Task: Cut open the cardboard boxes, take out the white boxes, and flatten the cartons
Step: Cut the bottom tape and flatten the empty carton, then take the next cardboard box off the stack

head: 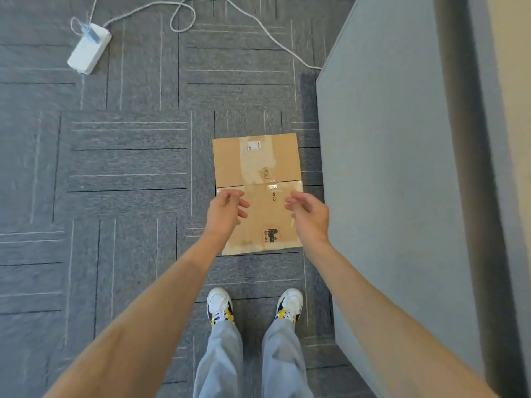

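From the head view, a flattened brown cardboard carton [258, 159] lies flat on the floor, straight ahead of the person's feet. A strip of clear tape [273, 186] crosses its middle fold. The far panel carries a pale torn patch with a small white label, and the near panel has a black printed mark [273, 234].

The left hand [227, 209] hangs over the carton's left edge near the fold. Its fingers are loosely curled and close together, and it holds nothing. The right hand [309, 214] hangs over the right edge, level with the left one, with relaxed, slightly bent fingers, and it also holds nothing. Whether either hand touches the cardboard cannot be told. Both bare forearms reach in from the bottom of the picture. No white boxes show in this view.

Just beside the carton on the right rises a tall blue-grey fabric-faced partition [388, 168], whose base runs close to the carton's right edge. Well apart at the far left lies a white oblong plastic power brick [89, 48]. A pale grey cord [171, 24] loops away from it across the floor and ends at the foot of the partition.

Below the carton stand a pair of white trainers with yellow and black laces, the left shoe [219, 301] and the right shoe [290, 300], under light grey trousers [221, 363].

The floor is grey carpet tiles [129, 168] with thin light and dark lines set in alternating directions. The picture is somewhat blurred toward its edges.
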A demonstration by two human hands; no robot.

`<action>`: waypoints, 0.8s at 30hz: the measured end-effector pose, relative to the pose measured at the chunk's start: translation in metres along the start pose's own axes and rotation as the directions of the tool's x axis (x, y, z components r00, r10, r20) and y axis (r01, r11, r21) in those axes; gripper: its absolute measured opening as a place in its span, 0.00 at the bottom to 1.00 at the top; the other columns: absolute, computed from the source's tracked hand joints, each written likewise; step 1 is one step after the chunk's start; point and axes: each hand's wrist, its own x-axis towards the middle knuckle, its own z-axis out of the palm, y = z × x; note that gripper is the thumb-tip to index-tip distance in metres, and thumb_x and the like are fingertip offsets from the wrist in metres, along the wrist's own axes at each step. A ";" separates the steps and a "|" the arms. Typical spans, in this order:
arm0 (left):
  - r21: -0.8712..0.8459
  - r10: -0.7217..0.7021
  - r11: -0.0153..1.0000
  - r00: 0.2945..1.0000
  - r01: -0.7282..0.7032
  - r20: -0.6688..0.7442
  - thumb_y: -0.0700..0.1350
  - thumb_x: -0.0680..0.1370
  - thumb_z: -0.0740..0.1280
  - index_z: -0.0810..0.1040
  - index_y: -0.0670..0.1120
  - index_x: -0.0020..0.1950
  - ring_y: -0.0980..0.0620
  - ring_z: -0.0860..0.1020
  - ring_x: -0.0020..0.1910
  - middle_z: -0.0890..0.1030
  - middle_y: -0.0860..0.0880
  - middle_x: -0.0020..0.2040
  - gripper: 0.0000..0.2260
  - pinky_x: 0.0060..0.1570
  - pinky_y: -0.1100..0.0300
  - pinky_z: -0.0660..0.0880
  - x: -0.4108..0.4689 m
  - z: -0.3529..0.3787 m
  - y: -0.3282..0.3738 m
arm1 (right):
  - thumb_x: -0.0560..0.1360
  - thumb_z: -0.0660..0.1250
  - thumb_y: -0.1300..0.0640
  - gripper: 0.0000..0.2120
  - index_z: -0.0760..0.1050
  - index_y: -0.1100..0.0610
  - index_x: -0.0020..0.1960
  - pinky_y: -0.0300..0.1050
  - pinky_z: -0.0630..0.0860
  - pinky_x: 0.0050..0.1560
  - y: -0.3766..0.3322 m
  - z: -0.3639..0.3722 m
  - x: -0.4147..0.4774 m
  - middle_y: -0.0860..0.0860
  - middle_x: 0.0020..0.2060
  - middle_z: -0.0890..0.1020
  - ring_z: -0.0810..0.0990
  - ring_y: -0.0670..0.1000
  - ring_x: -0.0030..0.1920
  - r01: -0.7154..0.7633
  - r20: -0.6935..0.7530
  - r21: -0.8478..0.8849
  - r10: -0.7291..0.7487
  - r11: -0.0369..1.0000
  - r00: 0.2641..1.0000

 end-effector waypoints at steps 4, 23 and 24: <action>-0.069 -0.022 0.997 0.996 0.028 0.085 0.44 0.83 0.58 0.75 0.46 0.56 0.55 0.76 0.32 0.81 0.48 0.45 0.07 0.31 0.61 0.69 -0.075 -0.002 0.040 | 0.79 0.63 0.63 0.09 0.80 0.51 0.51 0.46 0.80 0.53 -0.042 -0.021 -0.081 0.49 0.46 0.85 0.84 0.45 0.46 0.034 -0.054 0.172 -0.025 0.985 0.998; 0.009 0.368 0.908 0.808 -0.418 0.461 0.51 0.83 0.55 0.65 0.48 0.31 0.54 0.61 0.22 0.65 0.50 0.25 0.20 0.22 0.63 0.59 -0.455 0.117 0.122 | 0.82 0.58 0.57 0.10 0.78 0.54 0.56 0.38 0.66 0.24 -0.077 -0.275 -0.431 0.48 0.26 0.74 0.66 0.47 0.22 0.412 -0.606 0.497 -0.034 0.763 0.795; 0.008 0.381 0.899 0.790 -0.438 0.480 0.53 0.83 0.55 0.63 0.49 0.30 0.54 0.60 0.22 0.64 0.50 0.25 0.21 0.22 0.63 0.58 -0.473 0.132 0.115 | 0.83 0.58 0.57 0.10 0.78 0.54 0.56 0.38 0.65 0.24 -0.066 -0.292 -0.444 0.49 0.25 0.72 0.66 0.47 0.23 0.423 -0.621 0.498 -0.029 0.758 0.783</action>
